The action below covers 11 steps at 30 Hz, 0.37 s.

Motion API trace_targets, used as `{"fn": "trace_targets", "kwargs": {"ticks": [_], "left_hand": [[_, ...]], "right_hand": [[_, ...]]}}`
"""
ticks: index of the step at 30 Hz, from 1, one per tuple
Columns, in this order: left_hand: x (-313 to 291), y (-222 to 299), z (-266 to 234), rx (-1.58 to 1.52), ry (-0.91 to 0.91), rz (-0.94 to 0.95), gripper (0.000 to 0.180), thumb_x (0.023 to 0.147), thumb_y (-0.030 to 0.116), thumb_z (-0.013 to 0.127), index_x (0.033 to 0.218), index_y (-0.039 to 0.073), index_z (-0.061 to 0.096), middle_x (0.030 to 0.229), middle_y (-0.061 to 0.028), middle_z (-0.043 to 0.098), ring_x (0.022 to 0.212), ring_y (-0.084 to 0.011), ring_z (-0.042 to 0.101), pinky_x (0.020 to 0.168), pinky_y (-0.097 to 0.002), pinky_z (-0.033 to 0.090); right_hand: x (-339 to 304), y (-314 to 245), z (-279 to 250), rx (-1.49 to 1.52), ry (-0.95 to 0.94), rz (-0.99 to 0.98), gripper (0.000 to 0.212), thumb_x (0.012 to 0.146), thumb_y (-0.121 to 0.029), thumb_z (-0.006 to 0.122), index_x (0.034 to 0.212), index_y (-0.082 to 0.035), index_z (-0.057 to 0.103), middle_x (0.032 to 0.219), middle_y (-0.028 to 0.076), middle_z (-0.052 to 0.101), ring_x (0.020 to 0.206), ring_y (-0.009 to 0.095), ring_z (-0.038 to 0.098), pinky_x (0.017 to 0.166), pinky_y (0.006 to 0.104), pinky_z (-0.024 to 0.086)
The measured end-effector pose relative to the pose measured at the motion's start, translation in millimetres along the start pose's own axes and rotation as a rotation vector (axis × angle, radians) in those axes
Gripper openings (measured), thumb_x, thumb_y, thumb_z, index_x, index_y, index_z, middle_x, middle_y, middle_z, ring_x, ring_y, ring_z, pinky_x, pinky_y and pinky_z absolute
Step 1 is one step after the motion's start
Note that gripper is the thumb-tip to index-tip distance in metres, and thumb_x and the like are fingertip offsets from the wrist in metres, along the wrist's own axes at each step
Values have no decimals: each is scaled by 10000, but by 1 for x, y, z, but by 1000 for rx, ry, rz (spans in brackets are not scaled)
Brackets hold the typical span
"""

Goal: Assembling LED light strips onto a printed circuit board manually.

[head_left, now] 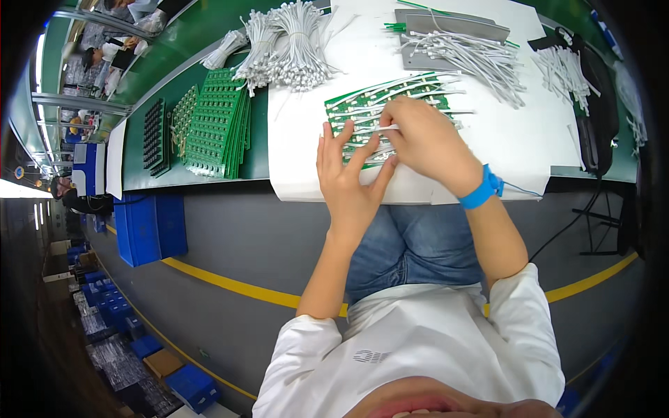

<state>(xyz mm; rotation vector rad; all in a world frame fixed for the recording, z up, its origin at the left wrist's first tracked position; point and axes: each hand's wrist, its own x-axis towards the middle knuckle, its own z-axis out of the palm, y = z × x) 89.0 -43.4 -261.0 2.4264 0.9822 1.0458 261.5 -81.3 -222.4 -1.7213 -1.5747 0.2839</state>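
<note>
A green circuit board lies on white paper, with several short white cables laid across it in rows. My left hand rests over the board's near left part, fingers spread and their tips touching the board and cables. From the right, my right hand reaches over the board, thumb and fingers pinched on a white cable close to the left fingertips. A blue wrist strap circles my right wrist. Both palms hide part of the board's near side.
Stacked green boards stand at the left beside dark strips. Bundles of white cables lie at the back. More loose cables rest on a grey tray; a black bag sits far right. Below the table edge is a blue bin.
</note>
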Motion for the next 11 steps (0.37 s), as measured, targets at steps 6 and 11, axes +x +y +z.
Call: {"fn": "trace_targets", "kwargs": {"ticks": [6,11], "left_hand": [[0,-1,1,42,35,18,409,833,278,903,1205,153,789,1451,-149,619,1467,-487,455,1214,-602,334],[0,-4,-1,62,-11,31,411,858,304,882,1223,142,784,1516,-150,577,1491,-486,433,1227,-602,317]], "right_hand": [[0,3,0,-3,-72,61,99,912,-61,696,961,16,658,944,166,676,894,376,672,779,462,539],[3,3,-3,76,-89,13,122,910,-77,721,961,15,658,979,172,675,926,374,673,808,458,543]]}}
